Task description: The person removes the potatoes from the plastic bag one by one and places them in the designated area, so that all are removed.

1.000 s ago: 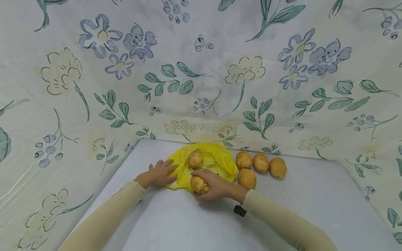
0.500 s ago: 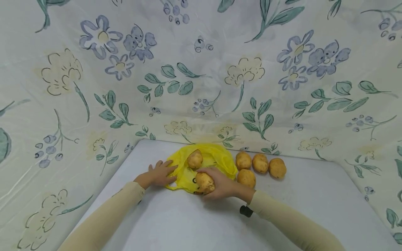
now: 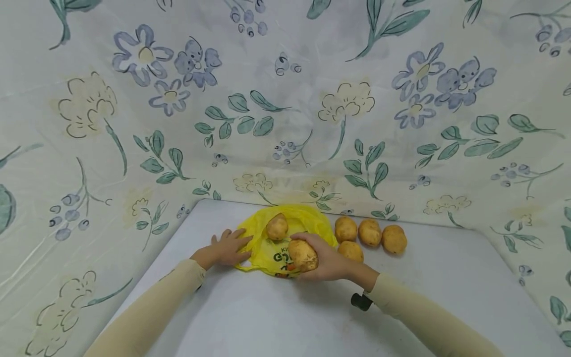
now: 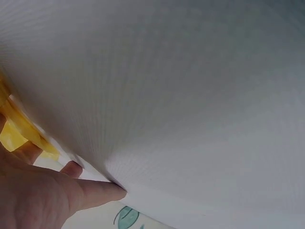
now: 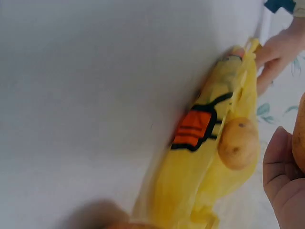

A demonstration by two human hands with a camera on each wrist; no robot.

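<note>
My right hand (image 3: 327,259) grips a potato (image 3: 303,255) above the front part of a yellow plastic bag (image 3: 263,253). In the right wrist view that held potato (image 5: 299,138) shows only at the right edge. Another potato (image 3: 277,227) lies on the bag's left half, and it also appears in the right wrist view (image 5: 238,143). My left hand (image 3: 227,247) rests at the bag's left edge with fingers spread. The left wrist view has the left hand (image 4: 52,193) with extended fingers against the white surface and yellow plastic beside them.
Right of the bag, several potatoes sit together on the white table (image 3: 428,297): three in a back row, including the rightmost potato (image 3: 394,239), and one in front (image 3: 351,252), partly behind my right hand. A floral sheet (image 3: 285,124) hangs behind the table.
My right hand has moved rightward with its potato, away from the bag's front left, uncovering dark printing on the bag. The left hand stays where it was.
</note>
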